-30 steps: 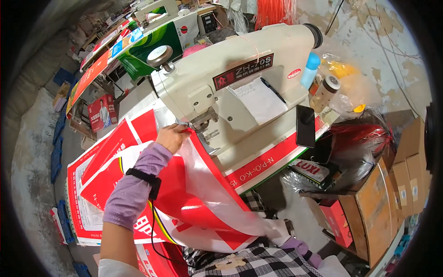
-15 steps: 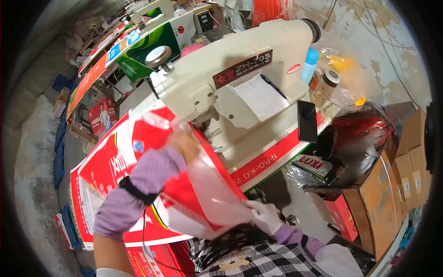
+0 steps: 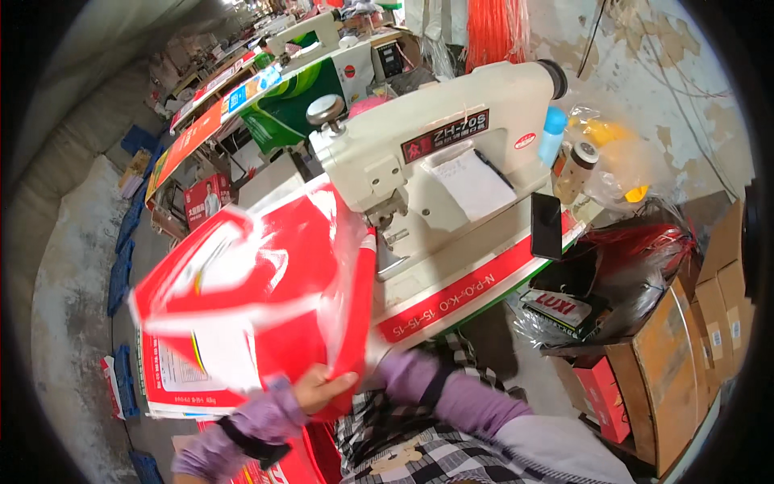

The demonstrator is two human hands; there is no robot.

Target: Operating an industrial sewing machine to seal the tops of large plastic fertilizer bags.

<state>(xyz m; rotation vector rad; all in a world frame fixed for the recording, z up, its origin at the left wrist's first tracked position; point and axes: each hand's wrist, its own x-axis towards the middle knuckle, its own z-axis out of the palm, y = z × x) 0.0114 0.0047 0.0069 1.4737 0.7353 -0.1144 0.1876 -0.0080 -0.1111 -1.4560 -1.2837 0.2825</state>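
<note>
A red and white printed plastic sack (image 3: 282,282) lies raised and bent to the left of the sewing machine (image 3: 427,137), its left part blurred by motion. My bare left hand (image 3: 322,389) is closed on the sack's near edge, thumb on top. My white-gloved right hand (image 3: 376,352) is at the sack's right edge, close to the left hand. Its fingers are mostly hidden, so its grip does not show. A clear film shows along the sack's right side. More printed sacks (image 3: 181,383) lie stacked beneath.
On the machine bed are a black phone (image 3: 546,226) and a notepad (image 3: 476,187) with a pen. A bottle (image 3: 576,171) and a blue spray can (image 3: 552,137) stand behind. Cardboard boxes (image 3: 657,363) fill the right side. Blue crates (image 3: 122,278) line the left floor.
My left hand has come down from the sack's upper part to its near edge. My right hand has moved left. The sack has swung up and leftward, away from the machine's front.
</note>
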